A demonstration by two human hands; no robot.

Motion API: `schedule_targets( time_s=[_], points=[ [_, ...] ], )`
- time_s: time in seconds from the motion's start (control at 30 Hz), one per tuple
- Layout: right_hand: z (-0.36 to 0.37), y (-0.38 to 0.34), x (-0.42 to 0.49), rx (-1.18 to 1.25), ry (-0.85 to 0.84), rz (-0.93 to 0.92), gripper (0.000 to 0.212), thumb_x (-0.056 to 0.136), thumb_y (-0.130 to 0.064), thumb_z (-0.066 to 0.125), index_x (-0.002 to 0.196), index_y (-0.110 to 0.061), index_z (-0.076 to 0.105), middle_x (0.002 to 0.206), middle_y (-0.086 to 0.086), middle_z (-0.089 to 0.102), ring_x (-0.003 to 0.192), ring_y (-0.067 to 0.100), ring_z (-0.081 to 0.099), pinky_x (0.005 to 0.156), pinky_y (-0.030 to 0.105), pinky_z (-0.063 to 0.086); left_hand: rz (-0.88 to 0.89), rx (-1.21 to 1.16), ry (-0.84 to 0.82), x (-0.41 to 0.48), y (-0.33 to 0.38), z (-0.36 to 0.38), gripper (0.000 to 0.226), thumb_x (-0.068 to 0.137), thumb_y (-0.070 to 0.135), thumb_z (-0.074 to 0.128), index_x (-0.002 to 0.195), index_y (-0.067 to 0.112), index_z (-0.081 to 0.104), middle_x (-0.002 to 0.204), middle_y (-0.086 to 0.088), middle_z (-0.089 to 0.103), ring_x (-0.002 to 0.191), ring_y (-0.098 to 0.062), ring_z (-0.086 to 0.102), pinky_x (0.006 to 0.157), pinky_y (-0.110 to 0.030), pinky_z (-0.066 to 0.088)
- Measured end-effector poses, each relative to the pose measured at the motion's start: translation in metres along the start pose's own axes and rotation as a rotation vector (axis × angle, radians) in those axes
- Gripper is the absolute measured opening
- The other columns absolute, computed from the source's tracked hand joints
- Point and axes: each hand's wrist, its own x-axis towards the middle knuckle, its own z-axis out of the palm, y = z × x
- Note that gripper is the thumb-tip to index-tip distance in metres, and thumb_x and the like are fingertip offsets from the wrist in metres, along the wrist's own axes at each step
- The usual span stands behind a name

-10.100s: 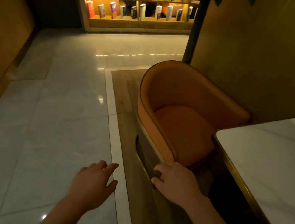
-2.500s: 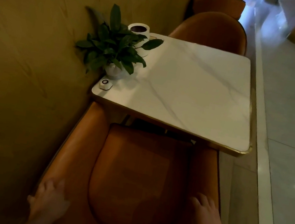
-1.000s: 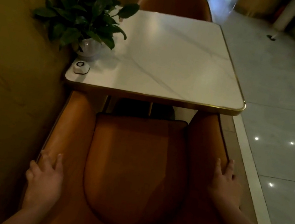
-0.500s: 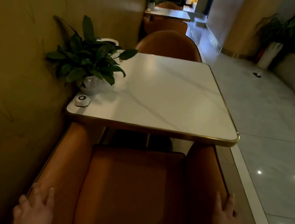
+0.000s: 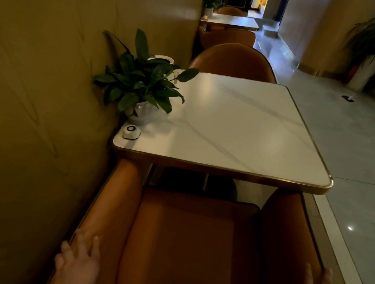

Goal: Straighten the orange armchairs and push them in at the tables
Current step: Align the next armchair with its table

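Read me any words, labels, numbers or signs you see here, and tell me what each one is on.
There is no readable text in this view.
Call button on the near corner of the table: only a dark ring mark, no letters.
White container behind the potted plant: no print can be made out.
Far table: anything on it is too small and dim to read.

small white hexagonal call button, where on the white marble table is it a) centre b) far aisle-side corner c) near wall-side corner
c: the small white hexagonal call button sits at the near wall-side corner of the white marble table, in front of the potted green plant.
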Motion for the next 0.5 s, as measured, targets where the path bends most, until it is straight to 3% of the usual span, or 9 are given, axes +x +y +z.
schedule_targets(
  time_s=[0.03, 0.07, 0.1, 0.2, 0.27, 0.37, 0.5],
  points=[
    [0.000, -0.002, 0.000, -0.004, 0.007, 0.008, 0.114, 0.076, -0.065, 0.060, 0.152, -0.035, -0.019, 0.160, 0.011, -0.025, 0.134, 0.031, 0.037, 0.109, 0.038, 0.040, -0.050, -0.088, -0.031, -0.004, 0.005, -0.008, 0.062, 0.086, -0.006, 0.025, 0.139, 0.009, 0.054, 0.143, -0.045, 0.033, 0.112, -0.069, 0.041, 0.083, -0.075, 0.042],
    [0.001, -0.003, 0.000, -0.007, 0.014, 0.018, 0.115, 0.074, -0.068, 0.060, 0.152, -0.036, -0.018, 0.160, 0.010, -0.024, 0.134, 0.031, 0.038, 0.109, 0.038, 0.040, -0.061, -0.207, 0.057, -0.005, 0.010, -0.008, 0.063, 0.093, -0.004, 0.021, 0.152, 0.015, 0.031, 0.153, -0.041, 0.018, 0.125, -0.065, 0.032, 0.097, -0.069, 0.038],
    [0.001, -0.005, 0.000, -0.002, 0.022, 0.028, 0.116, 0.072, -0.071, 0.059, 0.152, -0.036, -0.017, 0.161, 0.010, -0.024, 0.134, 0.030, 0.039, 0.109, 0.037, 0.041, -0.050, -0.174, 0.100, -0.007, 0.010, 0.000, 0.062, 0.096, -0.001, 0.024, 0.155, 0.017, 0.020, 0.157, -0.038, 0.009, 0.130, -0.062, 0.025, 0.103, -0.065, 0.034],
    [0.003, -0.007, 0.002, 0.000, 0.007, 0.041, 0.114, 0.073, -0.070, 0.057, 0.152, -0.034, -0.015, 0.160, 0.011, -0.025, 0.135, 0.032, 0.037, 0.109, 0.037, 0.040, -0.033, -0.107, 0.012, -0.004, 0.006, -0.002, 0.058, 0.085, -0.008, 0.054, 0.140, 0.008, 0.053, 0.148, -0.043, 0.027, 0.118, -0.067, 0.033, 0.087, -0.070, 0.035],
    [0.005, -0.007, 0.004, 0.004, 0.000, 0.044, 0.113, 0.073, -0.069, 0.057, 0.152, -0.033, -0.015, 0.159, 0.013, -0.027, 0.136, 0.034, 0.034, 0.112, 0.038, 0.038, -0.054, -0.082, -0.002, 0.004, -0.001, 0.010, 0.057, 0.084, -0.011, 0.047, 0.140, 0.002, 0.048, 0.145, -0.046, 0.029, 0.115, -0.067, 0.035, 0.084, -0.071, 0.037],
    [0.003, -0.006, 0.005, 0.013, -0.015, 0.043, 0.113, 0.075, -0.070, 0.057, 0.152, -0.033, -0.017, 0.158, 0.014, -0.028, 0.138, 0.034, 0.032, 0.114, 0.041, 0.035, -0.001, -0.112, -0.007, 0.006, -0.004, 0.016, 0.050, 0.069, -0.019, 0.053, 0.113, -0.006, 0.070, 0.127, -0.050, 0.045, 0.098, -0.069, 0.043, 0.065, -0.075, 0.039],
    [0.003, -0.006, 0.003, -0.006, 0.011, 0.031, 0.109, 0.080, -0.066, 0.057, 0.153, -0.033, -0.017, 0.159, 0.013, -0.027, 0.139, 0.036, 0.031, 0.113, 0.042, 0.036, 0.085, -0.078, 0.020, 0.006, -0.007, 0.024, 0.051, 0.077, -0.007, 0.032, 0.111, -0.006, 0.070, 0.126, -0.051, 0.045, 0.095, -0.071, 0.045, 0.066, -0.073, 0.039]
  ],
)
